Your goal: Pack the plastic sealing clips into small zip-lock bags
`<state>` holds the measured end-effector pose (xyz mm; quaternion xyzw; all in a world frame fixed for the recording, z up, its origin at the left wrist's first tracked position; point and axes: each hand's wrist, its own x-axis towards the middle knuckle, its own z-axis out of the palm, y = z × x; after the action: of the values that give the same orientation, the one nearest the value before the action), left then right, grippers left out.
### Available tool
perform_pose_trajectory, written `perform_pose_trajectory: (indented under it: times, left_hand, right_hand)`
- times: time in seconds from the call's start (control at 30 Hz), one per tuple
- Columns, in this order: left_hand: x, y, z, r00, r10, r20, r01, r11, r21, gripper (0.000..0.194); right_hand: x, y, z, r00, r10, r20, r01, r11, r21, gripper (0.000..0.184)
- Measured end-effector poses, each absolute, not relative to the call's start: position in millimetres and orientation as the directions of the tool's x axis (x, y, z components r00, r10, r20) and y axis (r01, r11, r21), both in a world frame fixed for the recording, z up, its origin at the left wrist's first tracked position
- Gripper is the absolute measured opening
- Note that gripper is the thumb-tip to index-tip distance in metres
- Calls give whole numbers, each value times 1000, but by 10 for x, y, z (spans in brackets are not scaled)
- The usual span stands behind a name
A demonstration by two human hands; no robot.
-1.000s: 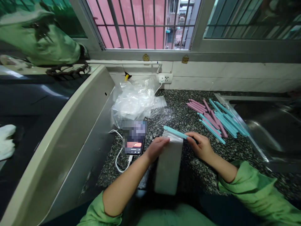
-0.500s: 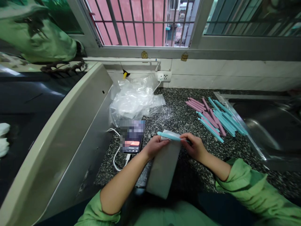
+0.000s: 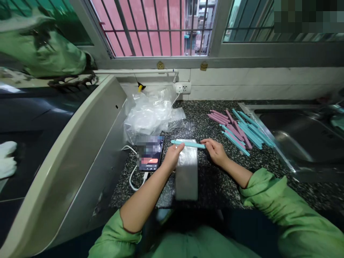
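Observation:
A light-blue bag sealing clip (image 3: 192, 144) lies level across the upper end of a clear plastic bag (image 3: 186, 179), which hangs down toward the counter's front edge. My left hand (image 3: 173, 156) is closed around the left part of the clip, thumb on top of it. With the fingers of my right hand (image 3: 215, 152) I pinch the clip's right end, just beyond the bag's edge. Whether the clip is fully closed over the bag cannot be made out. Several more pink and blue sealing clips (image 3: 240, 130) lie in a loose pile to the right.
Crumpled clear plastic bags (image 3: 150, 114) lie at the back left. A phone (image 3: 150, 154) with a white charging cable (image 3: 131, 181) rests left of my left hand. A metal sink (image 3: 295, 139) is at the right, and a cream-sided stove unit (image 3: 80, 143) borders the left.
The bag and clip have moved slightly away from me and left. The bag has swung from slanted to nearly straight, and the clip lies more level. Both hands keep their hold.

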<state>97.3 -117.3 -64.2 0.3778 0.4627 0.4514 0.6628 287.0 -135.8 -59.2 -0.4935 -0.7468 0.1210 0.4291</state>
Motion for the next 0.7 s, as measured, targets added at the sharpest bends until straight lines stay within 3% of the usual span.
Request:
perform_pose_trajectory:
  times: [0.13,0.27,0.37,0.6,0.7]
  left_hand:
    - [964,-1150,-673,168,955,-245,-316,288,904,40]
    - [988,-1159,-676,209,949,-238,-282,291,914,39]
    - [1000,-1163,-668,239,943,-233,-245,291,925,39]
    - [980,-1188,-704,252,945,-206,-245,269,931,37]
    - [983,-1198,-704,304,927,-222,-330,321,888,42]
  right_hand:
    - [2916,-1338,-597,-208,766,608,655,571,-495,24]
    - [2899,-1321,-608,-342,717,608,688,631,-357,27]
    - [2883,-1304,-640,-395,705,589,679,656,-330,16]
    - [2897,-1289,-702,-471,656,590,679,696,-232,18]
    - [2896,-1297,-710,-478,655,586,688,693,-213,18]
